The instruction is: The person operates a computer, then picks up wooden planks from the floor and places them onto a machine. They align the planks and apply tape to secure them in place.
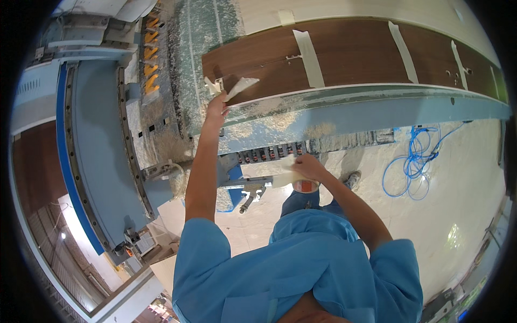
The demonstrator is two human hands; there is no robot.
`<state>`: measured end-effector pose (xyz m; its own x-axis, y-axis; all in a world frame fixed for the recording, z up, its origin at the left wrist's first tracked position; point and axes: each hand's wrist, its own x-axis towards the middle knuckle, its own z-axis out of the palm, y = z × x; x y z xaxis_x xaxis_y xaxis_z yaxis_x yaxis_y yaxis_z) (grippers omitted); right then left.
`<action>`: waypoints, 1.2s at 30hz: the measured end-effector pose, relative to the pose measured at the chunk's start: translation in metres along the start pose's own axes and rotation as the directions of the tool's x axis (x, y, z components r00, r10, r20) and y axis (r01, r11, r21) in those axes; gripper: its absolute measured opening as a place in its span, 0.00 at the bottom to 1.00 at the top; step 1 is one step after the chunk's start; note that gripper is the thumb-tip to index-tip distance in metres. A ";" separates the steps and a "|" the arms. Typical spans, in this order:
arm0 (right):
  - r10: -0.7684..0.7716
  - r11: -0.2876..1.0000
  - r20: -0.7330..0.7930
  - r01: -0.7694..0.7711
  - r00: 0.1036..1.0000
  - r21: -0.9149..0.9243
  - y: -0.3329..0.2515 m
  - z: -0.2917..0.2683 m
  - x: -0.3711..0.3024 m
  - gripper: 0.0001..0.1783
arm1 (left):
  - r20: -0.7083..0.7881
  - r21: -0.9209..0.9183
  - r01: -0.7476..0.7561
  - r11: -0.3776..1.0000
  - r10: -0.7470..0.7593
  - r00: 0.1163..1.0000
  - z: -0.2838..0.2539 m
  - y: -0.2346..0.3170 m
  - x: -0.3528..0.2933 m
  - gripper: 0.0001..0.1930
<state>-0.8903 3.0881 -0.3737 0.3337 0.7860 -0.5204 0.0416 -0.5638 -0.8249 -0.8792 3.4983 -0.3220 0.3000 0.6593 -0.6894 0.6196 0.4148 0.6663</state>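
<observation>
A long dark brown wood panel (pixel 355 51) lies on the machine bed, with pale masking tape strips (pixel 309 59) across it. My left hand (pixel 216 107) is closed at the panel's near left corner. Its fingers pinch a loose, curled piece of masking tape (pixel 242 88), partly stuck near the panel's edge. Lower down, in front of my body, my right hand (pixel 309 166) is closed on masking tape, a pale length (pixel 285 176) of it hanging beside the fingers. Just below that hand shows a tape roll (pixel 306 187) with an orange-red label; the hand partly hides the grip.
Wood shavings (pixel 280 120) cover the bed's near edge. At left stands a blue machine gantry (pixel 97 134) with rails, beside yellow-orange clips (pixel 151 70). A metal fitting (pixel 249 196) juts out near my waist. Coiled blue hose (pixel 413 161) lies on the floor at right.
</observation>
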 end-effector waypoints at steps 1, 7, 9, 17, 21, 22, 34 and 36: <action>0.058 0.998 -0.020 -0.057 0.998 0.026 0.009 -0.003 -0.011 0.20 | 0.000 -0.015 0.000 1.000 0.000 1.000 -0.001 -0.004 0.002 0.24; 0.222 0.975 -0.362 -0.197 0.905 0.105 0.056 -0.032 -0.081 0.16 | -0.113 0.323 -0.126 0.938 0.171 0.979 -0.013 0.001 0.039 0.30; 0.284 0.959 -0.368 -0.268 0.885 0.097 0.067 -0.045 -0.101 0.14 | -0.398 0.382 -0.313 0.870 0.461 0.793 -0.015 0.019 0.065 0.32; 0.276 0.954 -0.577 -0.292 0.769 0.068 0.037 -0.136 -0.136 0.18 | -0.344 -0.059 -0.258 0.964 0.223 0.912 -0.001 0.071 0.136 0.32; -0.014 0.991 -0.620 -0.074 0.785 -0.116 -0.023 -0.202 -0.086 0.36 | -0.398 0.171 -0.277 0.946 0.323 0.858 0.004 0.057 0.141 0.34; 0.042 0.978 -0.562 -0.148 0.826 -0.145 -0.038 -0.213 -0.069 0.36 | -0.415 0.325 -0.250 0.912 0.375 0.829 0.003 0.054 0.141 0.34; 0.071 0.805 -0.384 -0.280 0.921 -0.523 -0.083 -0.176 0.005 0.44 | -0.411 0.420 -0.320 0.849 0.493 0.767 -0.005 0.012 0.105 0.35; 0.096 0.819 -0.363 -0.280 0.927 -0.500 -0.086 -0.171 -0.001 0.44 | -0.409 0.491 -0.336 0.804 0.554 0.726 -0.002 0.006 0.091 0.34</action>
<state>-0.7327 3.0925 -0.2648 0.6550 0.5827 -0.4811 0.4116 -0.8091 -0.4195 -0.8495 3.5623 -0.3799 0.2642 0.9644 -0.0153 0.7533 -0.1964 0.6276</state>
